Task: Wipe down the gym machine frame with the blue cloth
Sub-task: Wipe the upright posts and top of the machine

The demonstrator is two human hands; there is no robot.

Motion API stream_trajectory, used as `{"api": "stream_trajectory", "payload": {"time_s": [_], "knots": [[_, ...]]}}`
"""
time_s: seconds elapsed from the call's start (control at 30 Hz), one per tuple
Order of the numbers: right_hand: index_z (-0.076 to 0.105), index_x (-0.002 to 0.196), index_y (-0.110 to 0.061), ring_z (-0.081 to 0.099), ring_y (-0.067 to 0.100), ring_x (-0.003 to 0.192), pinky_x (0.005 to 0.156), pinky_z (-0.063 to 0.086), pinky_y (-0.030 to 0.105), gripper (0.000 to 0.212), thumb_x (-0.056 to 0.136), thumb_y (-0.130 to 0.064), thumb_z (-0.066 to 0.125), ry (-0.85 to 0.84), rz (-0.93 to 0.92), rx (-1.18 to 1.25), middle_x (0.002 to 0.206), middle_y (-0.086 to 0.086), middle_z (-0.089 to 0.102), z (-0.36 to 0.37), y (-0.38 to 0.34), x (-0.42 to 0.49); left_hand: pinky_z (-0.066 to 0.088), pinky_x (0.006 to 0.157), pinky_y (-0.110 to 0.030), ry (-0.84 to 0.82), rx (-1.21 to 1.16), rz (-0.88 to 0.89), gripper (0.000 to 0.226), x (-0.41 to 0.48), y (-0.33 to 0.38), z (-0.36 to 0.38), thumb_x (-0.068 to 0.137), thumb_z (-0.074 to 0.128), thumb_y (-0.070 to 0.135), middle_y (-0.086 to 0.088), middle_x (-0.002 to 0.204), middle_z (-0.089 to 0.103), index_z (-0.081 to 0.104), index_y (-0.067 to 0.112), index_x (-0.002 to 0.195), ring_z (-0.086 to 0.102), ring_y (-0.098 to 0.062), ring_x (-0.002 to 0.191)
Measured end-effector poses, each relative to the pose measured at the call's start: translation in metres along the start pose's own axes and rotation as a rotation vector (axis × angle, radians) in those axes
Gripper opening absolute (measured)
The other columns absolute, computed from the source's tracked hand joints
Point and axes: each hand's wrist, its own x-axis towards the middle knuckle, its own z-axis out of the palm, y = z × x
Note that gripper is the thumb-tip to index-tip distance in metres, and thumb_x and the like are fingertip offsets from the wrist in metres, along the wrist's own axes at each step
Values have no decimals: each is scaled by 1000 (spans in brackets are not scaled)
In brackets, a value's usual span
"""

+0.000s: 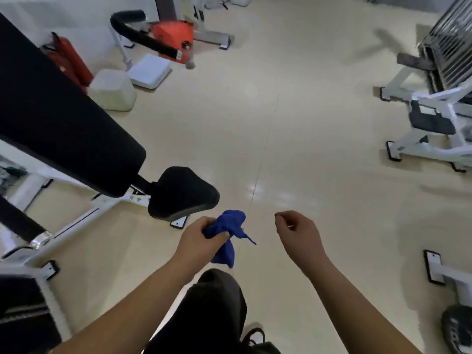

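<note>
My left hand [201,238] grips a crumpled blue cloth [228,233] in front of me, above the floor. My right hand [298,232] hangs to the right of the cloth, fingers loosely curled and holding nothing. The gym machine stands at the left: a white metal frame [84,215] carries a long black back pad [58,118] and a small black seat [182,192]. The cloth is close to the seat's near edge but apart from it and from the frame.
Another white machine [434,118] with a weight stack stands at the right. A white frame foot [439,269] lies at the lower right. An orange machine [173,37], a white container [112,90] and a red extinguisher [69,60] sit at the back left. Beige floor [281,139] stretches ahead.
</note>
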Motion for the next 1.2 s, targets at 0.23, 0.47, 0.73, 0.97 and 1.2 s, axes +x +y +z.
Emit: {"api": "stream_trajectory", "payload": {"time_s": [0.23,0.47,0.73,0.97,1.2], "knots": [[71,115,-26,70,9,96,89,56,33,20,99,-29,58,-99,-92,-9,101,-14,72,-38,-68,202,62,81,-35,115,-48,-20,16,147,94,29,87,78,29,14,93,73,69,32,100,71,-8,90],[70,111,-30,69,7,99,88,57,35,19,99,-30,56,-151,-104,-2,104,-17,71,-77,-163,402,58,72,-31,162,-48,-68,15,322,234,51,85,76,34,9,93,73,69,27,97,70,-11,88],[70,102,-31,69,6,95,77,50,24,14,99,-29,57,-301,-229,-58,99,-16,72,-100,-263,639,61,77,-33,271,-161,-83,16,501,367,69,85,75,34,11,92,75,70,24,96,72,-8,86],[71,101,-30,70,10,95,84,54,31,13,99,-31,58,-597,-328,-181,97,-14,72,-64,-363,782,57,67,-26,542,-414,-181,17,592,435,45,84,77,23,6,96,75,70,23,100,72,-13,87],[72,95,-30,72,14,90,87,59,42,13,98,-29,59,-819,-432,-229,91,-10,74,45,-480,884,62,75,-35,731,-534,-228,21,693,465,-38,83,77,15,5,96,75,70,24,101,72,-16,89]]}}
